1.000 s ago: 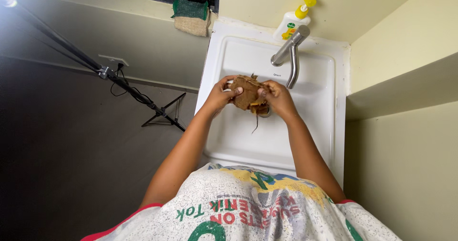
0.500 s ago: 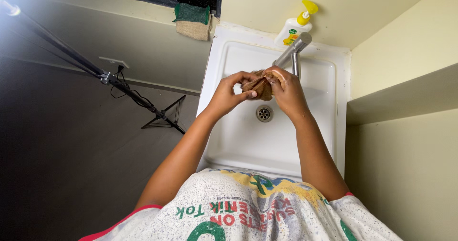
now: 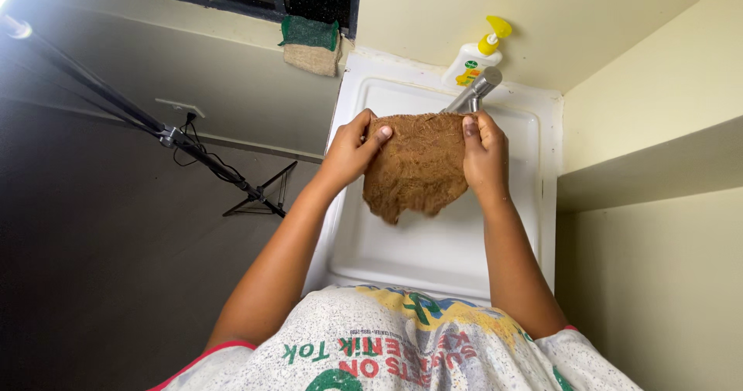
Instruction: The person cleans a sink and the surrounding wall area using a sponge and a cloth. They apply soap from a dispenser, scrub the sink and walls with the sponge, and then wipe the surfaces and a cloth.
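Note:
A brown fibrous scrubbing cloth (image 3: 418, 165) is spread flat and hangs over the white sink (image 3: 526, 228). My left hand (image 3: 352, 147) pinches its upper left edge, thumb on the front. My right hand (image 3: 484, 155) grips its upper right edge, just below the metal tap (image 3: 476, 90). The cloth's lower tip dangles freely above the basin and hides the drain.
A white soap bottle with a yellow pump (image 3: 476, 54) stands at the sink's back rim. A green-and-tan sponge (image 3: 311, 44) sits on the ledge to its left. A black tripod stand (image 3: 193, 147) reaches across the dark floor on the left. Cream walls close in on the right.
The cloth was bunched into a ball between both hands; now it is unfolded and stretched wide, held up by its top corners, with the hands moved apart.

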